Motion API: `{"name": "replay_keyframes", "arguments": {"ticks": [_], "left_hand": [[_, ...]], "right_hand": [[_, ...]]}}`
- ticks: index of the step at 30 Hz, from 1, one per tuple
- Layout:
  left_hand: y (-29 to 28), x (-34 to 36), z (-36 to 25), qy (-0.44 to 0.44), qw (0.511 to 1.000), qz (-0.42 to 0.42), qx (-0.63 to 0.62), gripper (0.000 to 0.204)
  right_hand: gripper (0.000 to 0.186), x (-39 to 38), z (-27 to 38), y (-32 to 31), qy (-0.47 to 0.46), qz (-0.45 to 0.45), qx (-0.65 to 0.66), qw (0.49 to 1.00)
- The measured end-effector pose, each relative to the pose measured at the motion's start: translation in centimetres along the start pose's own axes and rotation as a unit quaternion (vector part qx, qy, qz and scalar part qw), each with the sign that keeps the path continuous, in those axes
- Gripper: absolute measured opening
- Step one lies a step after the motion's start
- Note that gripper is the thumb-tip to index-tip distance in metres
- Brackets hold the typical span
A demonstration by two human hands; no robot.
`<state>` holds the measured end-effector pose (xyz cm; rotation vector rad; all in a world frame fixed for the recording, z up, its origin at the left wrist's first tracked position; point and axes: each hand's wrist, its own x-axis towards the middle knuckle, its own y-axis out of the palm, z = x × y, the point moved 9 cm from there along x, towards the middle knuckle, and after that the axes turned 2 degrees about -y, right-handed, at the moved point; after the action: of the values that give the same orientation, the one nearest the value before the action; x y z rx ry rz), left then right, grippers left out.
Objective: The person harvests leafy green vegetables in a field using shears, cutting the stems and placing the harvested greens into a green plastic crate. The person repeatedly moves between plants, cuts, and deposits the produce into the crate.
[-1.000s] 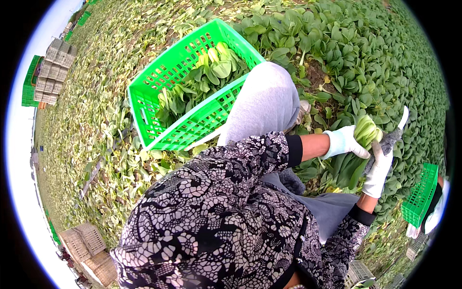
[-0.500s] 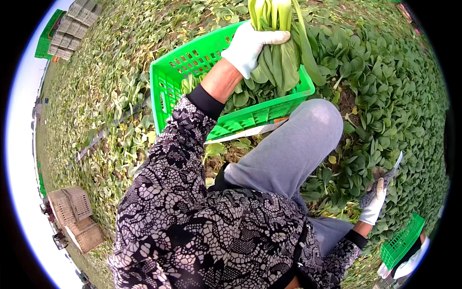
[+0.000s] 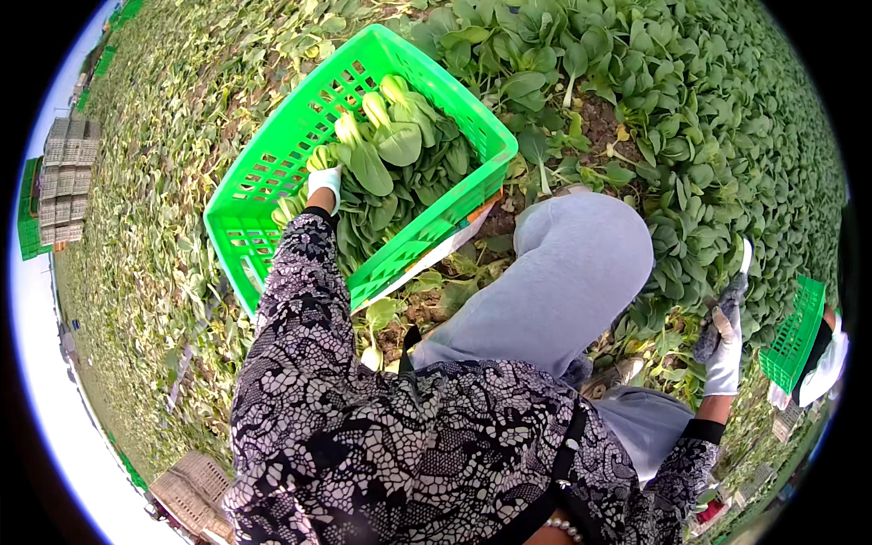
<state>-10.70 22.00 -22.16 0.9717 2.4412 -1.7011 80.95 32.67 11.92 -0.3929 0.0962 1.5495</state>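
Note:
My left hand (image 3: 324, 186), in a white glove, is down inside the green plastic crate (image 3: 422, 243). Its fingers close around a head of bok choy (image 3: 320, 160) by the pale stem end, though they are partly hidden. More bok choy (image 3: 368, 168) lies in a row beside it, pale bases toward the crate's far left side and leaves toward me. Out to the right, my gloved right hand (image 3: 724, 354) grips a knife (image 3: 746, 258) with a thick, dark grey wrapped handle. Its blade points up and away from me, above the plants.
Dense bok choy plants (image 3: 718, 136) grow on the right. Cut leaves (image 3: 154, 182) litter the ground on the left. My bent knee (image 3: 599, 241) is right of the crate. Another person (image 3: 822, 363) is beside a second green crate (image 3: 793, 334). Stacked pale crates (image 3: 68, 177) stand far left.
My left hand has lowered the bok choy into the crate, moving left and toward me. The view has shifted. The right hand still holds the knife out to the side.

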Motion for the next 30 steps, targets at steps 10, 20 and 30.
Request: {"name": "replay_keyframes", "arguments": {"ticks": [10,20,30], "left_hand": [[-13.0,-5.9,-5.4,-0.035,0.978,-0.178,0.099,0.060],[-5.4,-37.8,-56.1,0.561,0.805,0.194,0.000,0.016],[23.8,-85.2,-48.2,0.872,0.332,0.180,0.311,0.041]], "right_hand": [[0.038,-2.3,-1.6,-13.6,0.058,-0.108,-0.217,0.968],[0.048,-4.3,-23.8,-11.2,0.147,-0.030,-0.068,0.986],[0.042,0.8,-24.6,-7.0,-0.015,-0.147,-0.240,0.960]]}}
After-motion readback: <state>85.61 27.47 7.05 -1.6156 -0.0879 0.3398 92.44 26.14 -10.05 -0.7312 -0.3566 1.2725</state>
